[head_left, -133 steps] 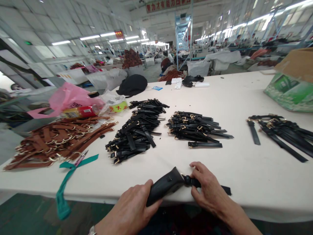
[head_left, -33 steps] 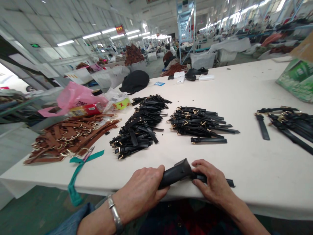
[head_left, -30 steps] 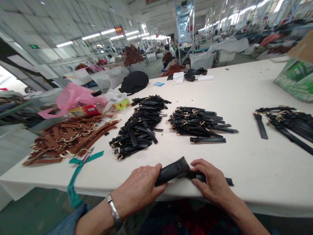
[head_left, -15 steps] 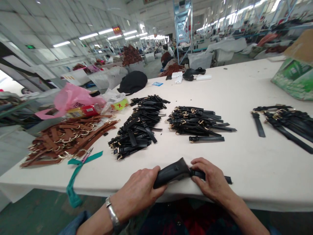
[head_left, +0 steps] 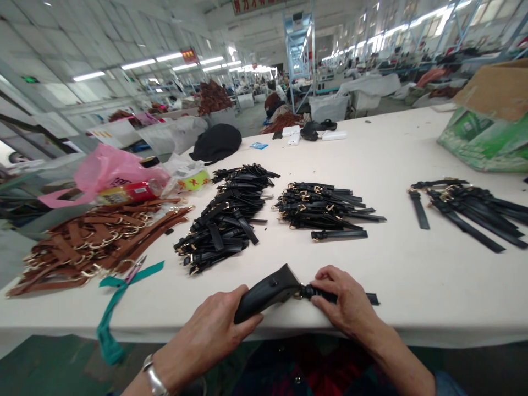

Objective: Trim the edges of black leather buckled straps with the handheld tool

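Fingers of my right hand [head_left: 344, 302] pin the strap [head_left: 336, 296] lying sideways, while my left hand [head_left: 212, 335] grips the black tool [head_left: 266, 291] at its left end.

Banner [head_left: 258, 4], hung from the ceiling far beyond the hands: red with yellow Chinese characters, cropped at the top, not readable.
Hanging sign [head_left: 189, 55], far off, left of the hands: red, characters too small to read.
Tape roll [head_left: 193, 180], beyond the left hand [head_left: 206, 335]: yellow with red marks, unreadable.
Bottle label [head_left: 130, 192], far left: print illegible.
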{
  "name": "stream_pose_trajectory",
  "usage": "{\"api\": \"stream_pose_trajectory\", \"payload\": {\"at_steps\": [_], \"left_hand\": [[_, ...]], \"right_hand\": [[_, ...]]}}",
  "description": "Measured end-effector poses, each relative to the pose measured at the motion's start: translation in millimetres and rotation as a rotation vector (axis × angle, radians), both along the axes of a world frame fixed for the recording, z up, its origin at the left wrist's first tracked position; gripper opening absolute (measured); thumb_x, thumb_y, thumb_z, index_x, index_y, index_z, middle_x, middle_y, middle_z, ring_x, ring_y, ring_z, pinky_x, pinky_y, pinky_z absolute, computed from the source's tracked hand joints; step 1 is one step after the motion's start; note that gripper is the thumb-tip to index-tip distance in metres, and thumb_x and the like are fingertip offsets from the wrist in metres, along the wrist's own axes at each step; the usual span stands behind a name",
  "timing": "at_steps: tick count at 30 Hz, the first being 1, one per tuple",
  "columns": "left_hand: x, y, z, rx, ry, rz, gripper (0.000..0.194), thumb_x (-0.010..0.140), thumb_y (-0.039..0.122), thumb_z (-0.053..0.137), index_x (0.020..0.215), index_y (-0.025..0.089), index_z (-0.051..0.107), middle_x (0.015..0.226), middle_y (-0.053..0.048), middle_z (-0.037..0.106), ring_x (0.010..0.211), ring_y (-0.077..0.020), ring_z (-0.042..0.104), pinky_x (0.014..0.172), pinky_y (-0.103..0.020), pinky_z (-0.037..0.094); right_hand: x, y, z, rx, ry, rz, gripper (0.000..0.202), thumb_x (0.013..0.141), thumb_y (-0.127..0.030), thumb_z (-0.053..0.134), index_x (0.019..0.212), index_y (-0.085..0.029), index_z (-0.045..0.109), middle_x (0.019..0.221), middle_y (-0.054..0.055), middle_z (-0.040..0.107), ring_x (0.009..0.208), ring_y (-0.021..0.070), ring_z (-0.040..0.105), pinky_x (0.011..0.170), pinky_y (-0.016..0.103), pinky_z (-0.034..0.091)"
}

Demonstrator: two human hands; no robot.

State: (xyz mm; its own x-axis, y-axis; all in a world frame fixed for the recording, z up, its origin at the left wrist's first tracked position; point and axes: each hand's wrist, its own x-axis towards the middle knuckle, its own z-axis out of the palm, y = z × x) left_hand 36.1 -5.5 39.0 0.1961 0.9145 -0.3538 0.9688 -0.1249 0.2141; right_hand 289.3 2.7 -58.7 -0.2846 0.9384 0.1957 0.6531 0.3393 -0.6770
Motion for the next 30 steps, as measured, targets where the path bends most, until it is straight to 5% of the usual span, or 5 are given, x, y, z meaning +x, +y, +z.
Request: {"api": "stream_pose_trajectory", "payload": {"at_steps": [8, 15, 30], "left_hand": [[14, -6, 2.1, 0.027, 0.072, -0.098, 0.028, 0.078, 0.048, 0.048, 0.095, 0.026, 0.053, 0.080, -0.003, 0.063, 0.077, -0.0223, 0.058, 0.066, -0.029, 0.037], [28, 4, -3.0, 0.011, -0.035, -0.040, 0.025, 0.080, 0.045, 0.046, 0.090, 0.024, 0.054, 0.084, -0.004, 0.063, 0.080, -0.0211, 0.059, 0.066, -0.026, 0.039], [6, 23, -21.5, -0.101, -0.262, 0.121, 0.030, 0.079, 0.041, 0.047, 0.090, 0.017, 0.060, 0.072, 0.002, 0.062, 0.065, -0.0154, 0.055, 0.057, -0.023, 0.038]], "right_hand": [[1, -1, 4.3, -0.029, 0.053, 0.009, 0.027, 0.069, -0.017, 0.061, 0.095, -0.025, 0.063, 0.094, 0.002, 0.056, 0.086, 0.0183, 0.053, 0.078, 0.032, 0.043], [2, -1, 0.3, -0.014, 0.099, -0.035, 0.024, 0.066, -0.014, 0.056, 0.089, -0.020, 0.063, 0.109, 0.006, 0.055, 0.098, 0.0206, 0.053, 0.087, 0.034, 0.042], [3, -6, -11.2, -0.001, 0.111, 0.001, 0.026, 0.070, -0.015, 0.055, 0.094, -0.023, 0.061, 0.113, 0.008, 0.055, 0.103, 0.0247, 0.051, 0.091, 0.043, 0.042]]}}
